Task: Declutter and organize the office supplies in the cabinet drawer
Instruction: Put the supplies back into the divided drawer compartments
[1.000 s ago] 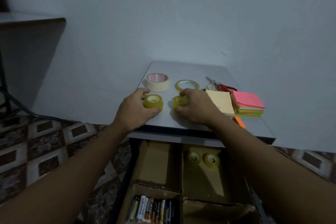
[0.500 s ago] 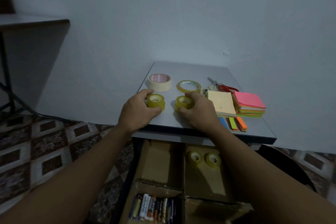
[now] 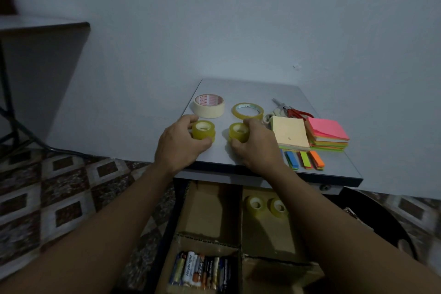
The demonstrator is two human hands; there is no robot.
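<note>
Dim cabinet top [image 3: 250, 89] — scissors [image 3: 296, 112] half hidden

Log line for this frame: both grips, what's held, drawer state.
left grip: holds left tape roll on cabinet top | right grip: holds right tape roll | drawer: open, two stored rolls far-right compartment, batteries near-left

On the desk [image 3: 250, 89], the front tape rolls [image 3: 203, 129] sit just before the back tape rolls [image 3: 208, 105], notepads [image 3: 290, 135] to their right; batteries [image 3: 200, 270] lie in the drawer [image 3: 210, 207] below.
</note>
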